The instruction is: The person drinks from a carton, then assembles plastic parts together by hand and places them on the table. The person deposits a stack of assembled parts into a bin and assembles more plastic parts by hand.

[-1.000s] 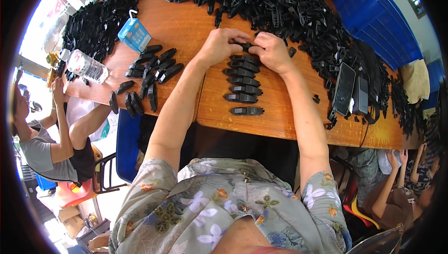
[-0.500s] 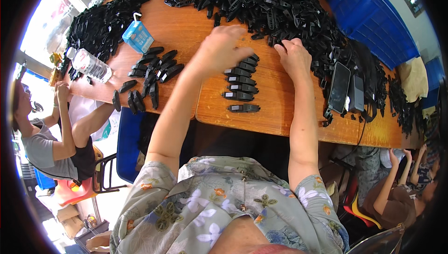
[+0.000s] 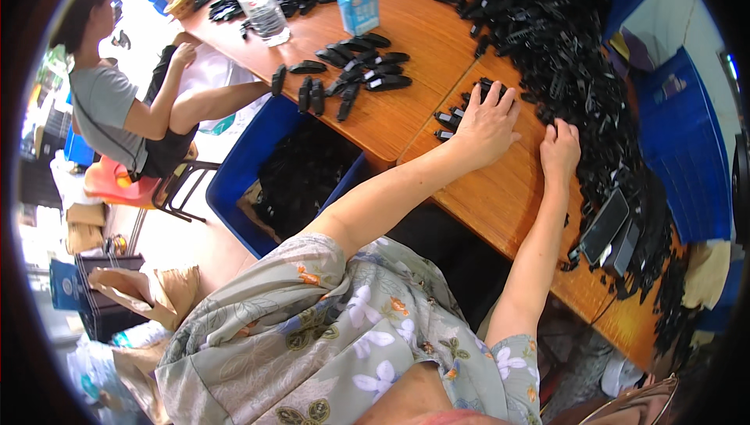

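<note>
Glossy wooden table (image 3: 428, 54); black parts (image 3: 558, 50), seemingly plastic.

Tabletop (image 3: 500, 194) is offering passage between the left hand (image 3: 486, 126) and right hand (image 3: 559, 155). Piled black parts (image 3: 539, 30) are obstructing the far side.

A workshop, shown by heaped black parts (image 3: 539, 26) on a wooden table (image 3: 433, 54) and blue bins (image 3: 687, 151).
</note>
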